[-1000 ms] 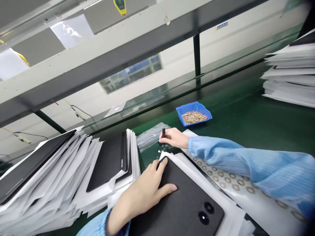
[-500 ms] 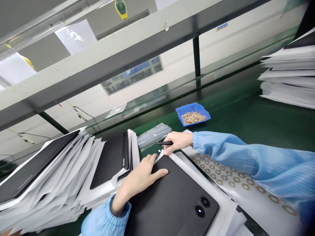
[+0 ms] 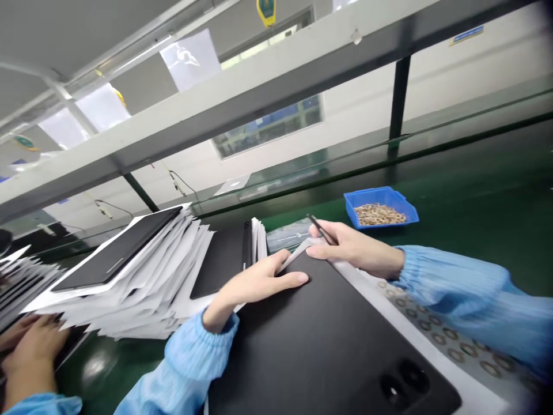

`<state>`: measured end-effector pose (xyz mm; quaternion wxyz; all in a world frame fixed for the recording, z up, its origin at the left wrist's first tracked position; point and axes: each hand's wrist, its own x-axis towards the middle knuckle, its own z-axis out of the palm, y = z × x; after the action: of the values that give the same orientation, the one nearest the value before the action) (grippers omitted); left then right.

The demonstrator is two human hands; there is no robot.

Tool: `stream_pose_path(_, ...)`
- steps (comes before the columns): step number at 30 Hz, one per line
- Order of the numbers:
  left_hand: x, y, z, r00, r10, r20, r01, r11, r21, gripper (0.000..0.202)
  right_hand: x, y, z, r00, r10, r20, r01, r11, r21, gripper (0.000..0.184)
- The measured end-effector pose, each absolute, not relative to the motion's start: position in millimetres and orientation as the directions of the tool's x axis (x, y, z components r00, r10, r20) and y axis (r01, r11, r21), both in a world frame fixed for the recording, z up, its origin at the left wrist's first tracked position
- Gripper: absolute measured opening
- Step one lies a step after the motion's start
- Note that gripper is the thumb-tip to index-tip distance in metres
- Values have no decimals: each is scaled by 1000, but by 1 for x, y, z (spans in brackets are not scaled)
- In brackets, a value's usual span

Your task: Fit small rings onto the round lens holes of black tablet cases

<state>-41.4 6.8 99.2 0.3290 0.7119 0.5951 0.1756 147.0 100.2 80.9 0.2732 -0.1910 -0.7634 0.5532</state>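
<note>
A black cover (image 3: 319,340) with two round holes near its close end lies in front of me on white wrapping. My left hand (image 3: 259,282) rests on its far left corner, fingers stretched and pressing the edge. My right hand (image 3: 345,245) sits at the far corner and pinches thin black tweezers (image 3: 322,229), tips pointing up and away. Under my right forearm lies a white sheet of ring-shaped stickers (image 3: 436,334).
A blue tray (image 3: 380,207) of small rings stands on the green belt (image 3: 475,202) behind my right hand. Stacks of black covers in white sleeves (image 3: 142,271) fill the left. Clear bags (image 3: 287,236) lie beyond the cover. Another person's hand (image 3: 30,351) shows at bottom left.
The view has swung left and closer. My right hand drew in to the cover's far corner and tilted the tweezers up. My left hand stayed on the cover's edge.
</note>
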Motion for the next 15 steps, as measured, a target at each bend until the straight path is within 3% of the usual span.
stream_pose_path(3,-65,-1,121,321,915,-246,670,-36,742,40,152,104,90,-655,703,276,-115,268,-956,41)
stream_pose_path(6,-90,-13,138,279,937,-211,615,-6,788,38,157,110,99,-566,795,220,-113,190,-975,37)
stream_pose_path(10,-130,-22,147,-19,999,47,568,-28,823,35,163,122,106,-498,849,174,-113,135,-984,26)
stream_pose_path(12,-153,-18,145,-200,966,162,578,-17,816,35,166,129,106,-505,844,179,-118,138,-983,31)
stream_pose_path(15,-183,1,132,-430,876,219,625,114,772,33,171,140,103,-495,851,172,-102,140,-985,28)
